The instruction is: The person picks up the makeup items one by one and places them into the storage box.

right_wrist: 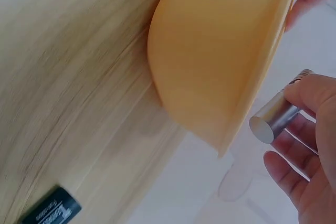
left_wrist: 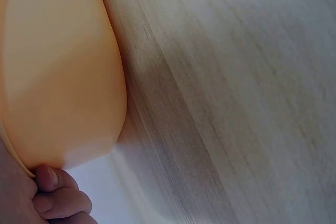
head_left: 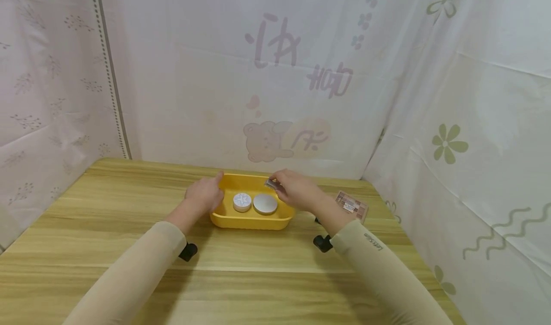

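Note:
A yellow plastic tray (head_left: 251,223) with raised walls stands towards the back of the table. My left hand (head_left: 205,194) grips its left rim; curled fingers (left_wrist: 60,203) show there in the left wrist view. My right hand (head_left: 299,189) pinches a small shiny silver tube, like a lipstick (right_wrist: 275,115), between thumb and fingers, above the tray's right end. Dark marks show near the tube's far end. Inside the tray sit a white round box with a star-patterned lid (head_left: 242,201) and a flat silver round case (head_left: 265,204), side by side.
A brown checkered palette (head_left: 355,205) lies right of the tray, partly behind my right forearm. A small black cylinder with pale lettering (right_wrist: 51,209) lies on the wooden table (head_left: 241,287). Printed white curtains (head_left: 193,76) hang behind the table and at both sides.

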{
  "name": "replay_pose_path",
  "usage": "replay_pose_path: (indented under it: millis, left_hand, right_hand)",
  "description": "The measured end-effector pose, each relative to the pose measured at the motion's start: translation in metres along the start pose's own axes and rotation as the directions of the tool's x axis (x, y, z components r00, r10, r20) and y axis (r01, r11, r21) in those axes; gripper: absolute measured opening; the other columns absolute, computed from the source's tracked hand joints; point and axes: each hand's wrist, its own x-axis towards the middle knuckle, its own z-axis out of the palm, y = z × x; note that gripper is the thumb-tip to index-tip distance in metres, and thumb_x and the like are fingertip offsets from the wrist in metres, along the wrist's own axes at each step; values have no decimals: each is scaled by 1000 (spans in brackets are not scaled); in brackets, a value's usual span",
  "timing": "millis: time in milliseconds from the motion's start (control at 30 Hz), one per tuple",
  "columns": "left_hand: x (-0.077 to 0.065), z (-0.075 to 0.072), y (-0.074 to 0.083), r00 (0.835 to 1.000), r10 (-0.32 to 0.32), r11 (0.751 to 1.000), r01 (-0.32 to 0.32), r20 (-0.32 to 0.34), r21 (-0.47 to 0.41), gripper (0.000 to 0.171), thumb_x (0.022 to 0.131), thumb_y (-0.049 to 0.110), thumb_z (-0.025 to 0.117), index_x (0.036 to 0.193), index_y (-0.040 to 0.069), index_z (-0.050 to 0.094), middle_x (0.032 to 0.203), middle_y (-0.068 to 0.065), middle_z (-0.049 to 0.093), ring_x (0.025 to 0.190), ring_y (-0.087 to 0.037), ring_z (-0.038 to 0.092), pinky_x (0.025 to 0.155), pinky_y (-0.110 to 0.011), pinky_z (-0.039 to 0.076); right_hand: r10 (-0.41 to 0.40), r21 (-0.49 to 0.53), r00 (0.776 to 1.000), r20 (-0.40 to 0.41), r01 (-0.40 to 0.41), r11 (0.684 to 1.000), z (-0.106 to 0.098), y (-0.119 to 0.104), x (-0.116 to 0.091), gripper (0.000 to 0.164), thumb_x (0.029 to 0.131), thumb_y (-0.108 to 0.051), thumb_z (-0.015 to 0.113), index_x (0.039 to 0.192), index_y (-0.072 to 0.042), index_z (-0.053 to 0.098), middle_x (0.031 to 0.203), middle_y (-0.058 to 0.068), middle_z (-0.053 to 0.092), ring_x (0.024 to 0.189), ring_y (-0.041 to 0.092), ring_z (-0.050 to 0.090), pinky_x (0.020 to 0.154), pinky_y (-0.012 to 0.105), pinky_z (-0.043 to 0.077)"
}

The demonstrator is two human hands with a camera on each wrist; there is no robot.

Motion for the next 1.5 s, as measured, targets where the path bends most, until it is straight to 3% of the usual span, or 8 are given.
replay_pose_path:
  millis: [167,333,767,1233,1500]
  left_hand:
    - [0,-1,1,1000,-1,1000,1,1,-7,69,110,25,46,176,14,28,148,-30,66,79,-32,63,60,-41,52]
    - [1,0,1,1000,2,1000,-2,-3,-4,69,110,25,46,176,15,27,145,-30,68,77,-31,63,58,-40,51]
    - [1,-3,2,1000,3,1000,-3,-9,-2,69,111,25,45,176,14,27,140,-30,70,72,-31,62,55,-39,49]
    - [-1,-2,0,1000,5,1000,-5,4,-22,69,110,25,45,176,14,27,133,-30,73,70,-29,61,55,-38,49]
    - [-2,-1,1,1000,2,1000,-2,-8,-4,68,111,26,47,175,13,28,147,-30,67,84,-31,65,65,-45,57]
  right_hand:
    - [-55,-19,998,-12,55,998,4,-10,4,35,106,-16,70,140,-9,65,130,9,73,117,26,73,100,44,62]
    - [-79,-18,996,30,79,997,8,-18,8,35,106,-16,71,140,-10,65,129,7,73,115,23,74,98,41,62]
    - [-84,44,988,129,79,996,13,-29,7,29,110,-18,66,138,-13,67,133,7,72,119,25,70,105,45,59]
    - [-83,86,968,237,64,994,15,-30,7,25,111,-22,66,135,-17,70,125,3,74,116,20,69,105,43,58]
    - [-112,121,958,262,82,989,18,-29,7,25,112,-17,64,135,-13,71,129,3,75,124,22,69,112,43,56]
